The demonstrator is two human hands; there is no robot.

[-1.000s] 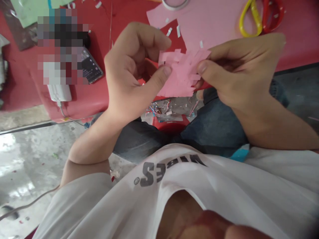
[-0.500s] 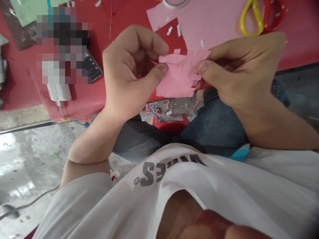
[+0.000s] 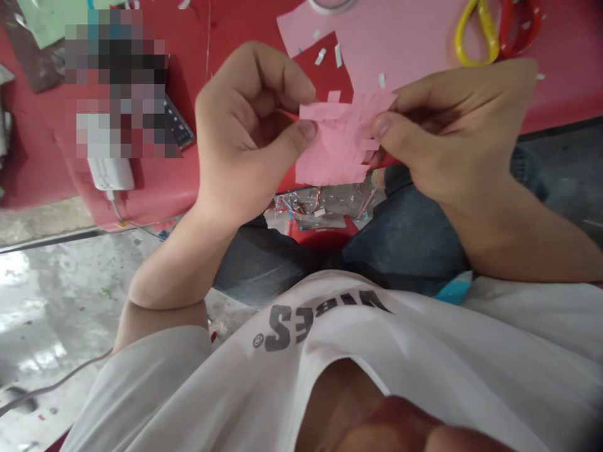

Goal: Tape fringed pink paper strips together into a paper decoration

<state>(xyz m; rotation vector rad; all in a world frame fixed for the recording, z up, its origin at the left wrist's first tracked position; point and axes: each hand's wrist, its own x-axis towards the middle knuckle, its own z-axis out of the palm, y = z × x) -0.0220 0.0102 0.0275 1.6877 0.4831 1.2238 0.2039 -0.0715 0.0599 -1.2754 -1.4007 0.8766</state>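
A woven piece of pink paper strips (image 3: 336,144) is pinched between my two hands, with a thin red strip (image 3: 387,159) showing at its right edge. My left hand (image 3: 249,125) grips its left side, thumb on top and fingers curled behind. My right hand (image 3: 447,119) holds the right side between thumb and fingers. Part of the weave is hidden behind my thumbs. Below the hands lies a large pink paper sheet (image 3: 405,37) on the red table (image 3: 141,207), dotted with small white scraps.
Yellow and red scissor handles (image 3: 475,31) lie on the pink sheet, near a tape roll (image 3: 332,3). A phone (image 3: 178,125) and white charger (image 3: 110,174) sit at the table's left. Scraps and a red container (image 3: 320,232) lie below its edge.
My left hand has shifted slightly left and its thumb has drawn back along the weave. The top pink strip now lies straighter across the weave.
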